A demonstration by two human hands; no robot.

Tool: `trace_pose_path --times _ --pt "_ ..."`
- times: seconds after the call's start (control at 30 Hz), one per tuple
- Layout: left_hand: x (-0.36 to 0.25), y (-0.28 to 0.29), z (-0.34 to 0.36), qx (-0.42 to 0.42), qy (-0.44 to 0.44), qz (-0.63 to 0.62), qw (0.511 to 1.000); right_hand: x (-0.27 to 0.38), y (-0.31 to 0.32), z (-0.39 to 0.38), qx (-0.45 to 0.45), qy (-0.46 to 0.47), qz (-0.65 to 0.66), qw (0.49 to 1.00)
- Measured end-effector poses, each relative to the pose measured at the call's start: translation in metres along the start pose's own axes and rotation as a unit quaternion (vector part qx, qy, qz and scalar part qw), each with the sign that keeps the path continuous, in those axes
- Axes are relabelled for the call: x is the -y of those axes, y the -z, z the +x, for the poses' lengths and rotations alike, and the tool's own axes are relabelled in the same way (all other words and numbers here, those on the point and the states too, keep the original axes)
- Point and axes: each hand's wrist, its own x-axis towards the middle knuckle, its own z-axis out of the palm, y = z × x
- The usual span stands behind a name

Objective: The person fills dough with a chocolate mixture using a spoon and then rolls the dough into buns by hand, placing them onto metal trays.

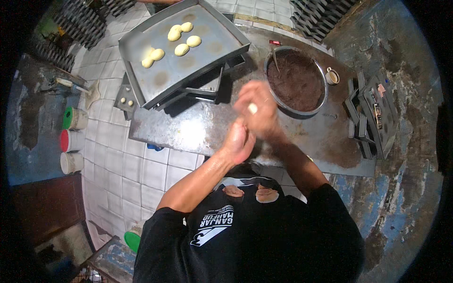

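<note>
My right hand [264, 115] is raised over the near part of the metal table, smeared by motion. A small pale piece of dough [253, 109] shows at its curled fingers. Just below and to the left, my left hand [239, 144] touches or nearly touches it; its fingers look curled in, and what they hold, if anything, is hidden. On the tilted grey baking tray [163, 78] at the upper left lie several round, pale yellow dough balls [181, 49], most grouped in pairs. A large round metal basin [325, 94] of dark brown crumbly filling [295, 80] stands right of my hands.
A spoon [275, 61] stands in the filling. Beside the basin is a small cup [332, 76]. Stacked dark metal trays [363, 118] sit at the table's right end. A lower tray [121, 107] with small dough pieces shows at left, beyond it lidded tubs [71, 140].
</note>
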Motion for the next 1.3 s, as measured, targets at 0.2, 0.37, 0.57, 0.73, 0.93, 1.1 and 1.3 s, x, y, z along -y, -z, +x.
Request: trace_pose_path --times 0.2,0.37,0.57,0.73,0.93,1.1,1.3 --pt "-0.017 -0.032 -0.026 0.017 0.013 -0.023 1.000 0.001 0.002 -0.019 -0.145 -0.408 0.462 0.774" --pt "-0.043 0.012 -0.017 -0.139 -0.335 0.722 0.588 -0.010 -0.028 -0.014 -0.069 -0.562 0.682 0.463" --pt "-0.147 0.006 -0.013 -0.161 -0.400 0.519 0.738 -0.061 -0.049 0.075 0.059 -0.541 0.604 0.583" --pt "-0.207 0.042 -0.032 -0.223 -0.387 0.515 0.732 -0.135 -0.071 0.180 0.220 -0.361 0.121 0.898" --pt "-0.245 0.087 -0.045 -0.283 -0.332 0.502 0.747 -0.216 -0.117 0.202 0.442 0.058 -0.360 0.820" --pt "-0.260 0.105 -0.049 -0.289 -0.324 0.519 0.736 -0.256 -0.146 0.203 0.421 -0.055 -0.209 0.881" --pt "-0.272 0.102 -0.039 -0.264 -0.305 0.512 0.758 -0.259 -0.166 0.229 0.521 -0.122 -0.189 0.823"
